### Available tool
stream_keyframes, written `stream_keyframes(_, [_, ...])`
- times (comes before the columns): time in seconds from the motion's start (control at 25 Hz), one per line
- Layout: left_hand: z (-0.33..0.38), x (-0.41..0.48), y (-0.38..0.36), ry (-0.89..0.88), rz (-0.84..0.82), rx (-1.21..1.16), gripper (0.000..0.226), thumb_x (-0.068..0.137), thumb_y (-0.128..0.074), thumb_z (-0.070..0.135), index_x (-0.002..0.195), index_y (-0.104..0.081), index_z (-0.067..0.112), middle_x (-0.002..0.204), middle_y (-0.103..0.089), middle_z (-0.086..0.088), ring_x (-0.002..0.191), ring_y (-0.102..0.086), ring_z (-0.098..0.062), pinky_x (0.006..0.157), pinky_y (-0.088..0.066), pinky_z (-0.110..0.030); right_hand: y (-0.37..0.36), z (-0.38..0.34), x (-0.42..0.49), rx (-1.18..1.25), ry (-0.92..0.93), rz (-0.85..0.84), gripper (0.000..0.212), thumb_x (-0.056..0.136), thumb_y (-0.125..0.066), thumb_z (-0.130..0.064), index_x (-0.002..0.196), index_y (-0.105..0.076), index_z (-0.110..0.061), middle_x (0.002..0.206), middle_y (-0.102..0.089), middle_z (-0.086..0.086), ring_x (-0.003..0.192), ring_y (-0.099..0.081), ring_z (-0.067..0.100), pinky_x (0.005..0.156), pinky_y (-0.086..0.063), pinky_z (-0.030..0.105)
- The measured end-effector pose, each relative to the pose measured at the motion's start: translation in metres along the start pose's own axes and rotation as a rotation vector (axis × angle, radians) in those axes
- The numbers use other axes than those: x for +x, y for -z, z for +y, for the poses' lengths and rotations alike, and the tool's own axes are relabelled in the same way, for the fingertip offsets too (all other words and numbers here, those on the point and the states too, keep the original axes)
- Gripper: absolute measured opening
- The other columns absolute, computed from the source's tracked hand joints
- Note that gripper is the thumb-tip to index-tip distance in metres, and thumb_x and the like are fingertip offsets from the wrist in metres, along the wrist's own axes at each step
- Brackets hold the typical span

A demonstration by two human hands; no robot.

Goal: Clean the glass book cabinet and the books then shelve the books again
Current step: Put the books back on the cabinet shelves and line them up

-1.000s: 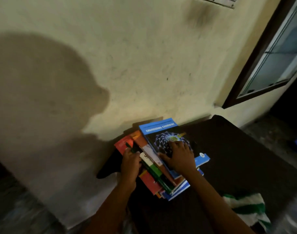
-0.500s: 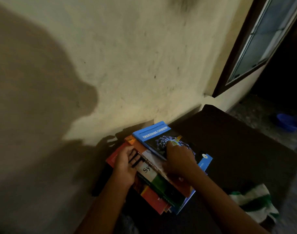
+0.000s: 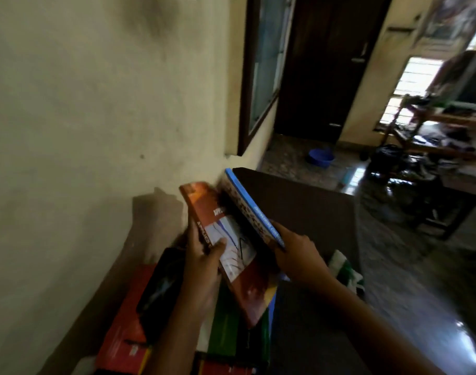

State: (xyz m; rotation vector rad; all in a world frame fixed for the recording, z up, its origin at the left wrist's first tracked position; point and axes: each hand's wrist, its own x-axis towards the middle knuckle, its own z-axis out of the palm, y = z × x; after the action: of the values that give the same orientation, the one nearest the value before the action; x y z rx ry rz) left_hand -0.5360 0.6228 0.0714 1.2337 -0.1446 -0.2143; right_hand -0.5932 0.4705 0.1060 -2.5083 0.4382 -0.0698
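Above a red book [image 3: 123,328] lying flat on the dark surface [image 3: 307,209], our left hand [image 3: 201,269] grips a tilted orange-brown book [image 3: 231,269] by its spine, and just right of it our right hand [image 3: 299,255] clasps a blue-covered book [image 3: 245,205] held edge-on.

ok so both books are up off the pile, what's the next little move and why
Probably carry both toward the glass cabinet: the left hand grips the orange book, the right hand the blue book, both raised above the pile, and the cabinet is ahead along the wall.
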Motion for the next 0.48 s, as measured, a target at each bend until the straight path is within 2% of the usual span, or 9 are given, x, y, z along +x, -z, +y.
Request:
stream_keyframes(0.04, [0.002, 0.004, -0.011, 0.001, -0.119, 0.069, 0.069, 0.089, -0.054, 0.002, 0.146, -0.027, 0.031, 0.133, -0.053, -0.002, 0.115, -0.057, -0.021, 0.089, -0.053, -0.039, 0.009, 0.009, -0.007, 0.030, -0.034, 0.059, 0.046, 0.096, -0.044, -0.031, 0.141, -0.033, -0.037, 0.113, -0.062, 0.005, 0.094, -0.062, 0.021, 0.085, -0.050, 0.029])
stream_keyframes(0.08, [0.003, 0.008, -0.024, 0.009, -0.219, 0.148, 0.066, 0.089, -0.055, 0.005, 0.145, -0.029, 0.030, 0.133, -0.054, -0.002, 0.117, -0.055, -0.020, 0.094, -0.049, -0.043, 0.020, 0.020, -0.015, 0.067, -0.072, 0.114, 0.045, 0.097, -0.044, -0.028, 0.140, -0.035, -0.035, 0.108, -0.062, -0.001, 0.086, -0.061, 0.013, 0.076, -0.050, 0.016])
stream_keyframes(0.12, [0.003, 0.008, -0.039, 0.006, -0.295, 0.216, 0.063, 0.090, -0.055, 0.009, 0.144, -0.032, 0.029, 0.132, -0.055, -0.001, 0.117, -0.055, -0.019, 0.097, -0.047, -0.044, 0.032, 0.033, -0.023, 0.097, -0.124, 0.162, 0.043, 0.097, -0.044, -0.025, 0.139, -0.037, -0.032, 0.104, -0.058, -0.006, 0.076, -0.056, 0.004, 0.063, -0.044, 0.003])
stream_keyframes(0.16, [-0.001, 0.007, -0.056, -0.006, -0.341, 0.275, 0.058, 0.090, -0.056, 0.012, 0.142, -0.036, 0.028, 0.130, -0.056, 0.000, 0.115, -0.057, -0.016, 0.096, -0.048, -0.041, 0.044, 0.049, -0.033, 0.124, -0.188, 0.200, 0.042, 0.098, -0.044, -0.024, 0.139, -0.039, -0.030, 0.104, -0.056, -0.006, 0.069, -0.050, -0.001, 0.053, -0.038, -0.001])
stream_keyframes(0.24, [-0.009, -0.002, -0.094, -0.024, -0.392, 0.328, 0.045, 0.089, -0.057, 0.018, 0.133, -0.048, 0.027, 0.120, -0.063, 0.002, 0.105, -0.062, -0.009, 0.088, -0.051, -0.029, 0.070, 0.082, -0.056, 0.160, -0.302, 0.272, 0.040, 0.098, -0.044, -0.027, 0.138, -0.039, -0.027, 0.111, -0.057, -0.003, 0.067, -0.044, -0.004, 0.047, -0.038, 0.003])
stream_keyframes(0.28, [-0.014, -0.008, -0.111, -0.020, -0.423, 0.328, 0.040, 0.089, -0.057, 0.020, 0.127, -0.052, 0.029, 0.114, -0.066, 0.005, 0.100, -0.064, -0.008, 0.086, -0.053, -0.028, 0.082, 0.099, -0.067, 0.173, -0.353, 0.303, 0.040, 0.098, -0.044, -0.029, 0.138, -0.039, -0.026, 0.116, -0.058, -0.001, 0.069, -0.046, -0.002, 0.047, -0.038, 0.006])
stream_keyframes(0.36, [-0.028, -0.020, -0.156, 0.005, -0.511, 0.339, 0.035, 0.089, -0.058, 0.022, 0.122, -0.054, 0.032, 0.107, -0.068, 0.006, 0.095, -0.067, -0.010, 0.085, -0.054, -0.034, 0.110, 0.142, -0.092, 0.216, -0.444, 0.344, 0.040, 0.097, -0.045, -0.029, 0.137, -0.040, -0.024, 0.121, -0.058, 0.004, 0.078, -0.051, 0.004, 0.053, -0.038, 0.011])
stream_keyframes(0.48, [-0.059, -0.037, -0.230, -0.014, -0.628, 0.373, 0.037, 0.089, -0.057, 0.019, 0.125, -0.055, 0.026, 0.108, -0.069, 0.006, 0.095, -0.067, -0.008, 0.081, -0.054, -0.030, 0.155, 0.217, -0.128, 0.305, -0.529, 0.341, 0.039, 0.097, -0.045, -0.028, 0.136, -0.040, -0.024, 0.119, -0.057, 0.004, 0.087, -0.054, 0.009, 0.066, -0.042, 0.019])
